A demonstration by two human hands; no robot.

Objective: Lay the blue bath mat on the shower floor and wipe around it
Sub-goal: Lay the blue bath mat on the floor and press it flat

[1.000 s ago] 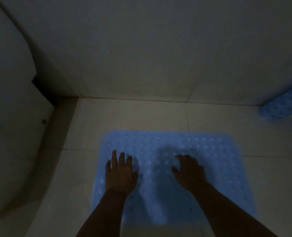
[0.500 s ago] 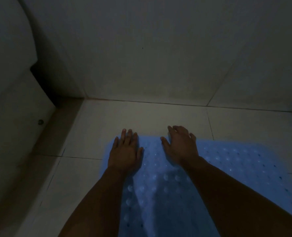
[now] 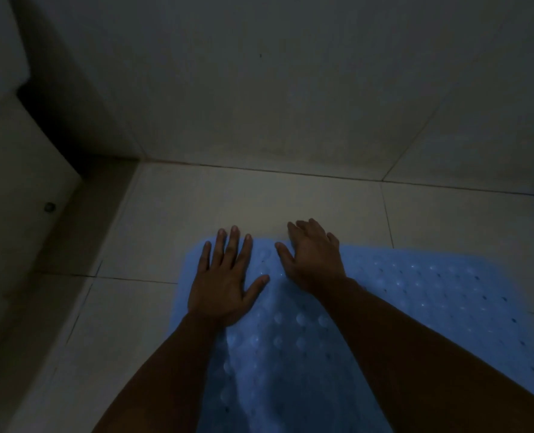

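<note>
head view, dim light: the blue bath mat [image 3: 384, 307] lies flat on the shower floor [image 3: 259, 198]. left hand [image 3: 225, 282] presses palm-down at the mat's far-left corner, fingers [image 3: 232, 245] straight and spread — tips at the far edge. right hand [image 3: 314, 260] rests beside it, fingers loosely bent over that edge, grasping nothing. bare tile runs beyond the mat to the wall [image 3: 259, 89] — and left of it.

Both hands lie flat at the far edge of the blue bath mat [image 3: 415, 301] on the tiled floor [image 3: 259, 201]. The left hand [image 3: 225, 282] has straight fingers; the right hand [image 3: 314, 260] reaches past the edge.
</note>
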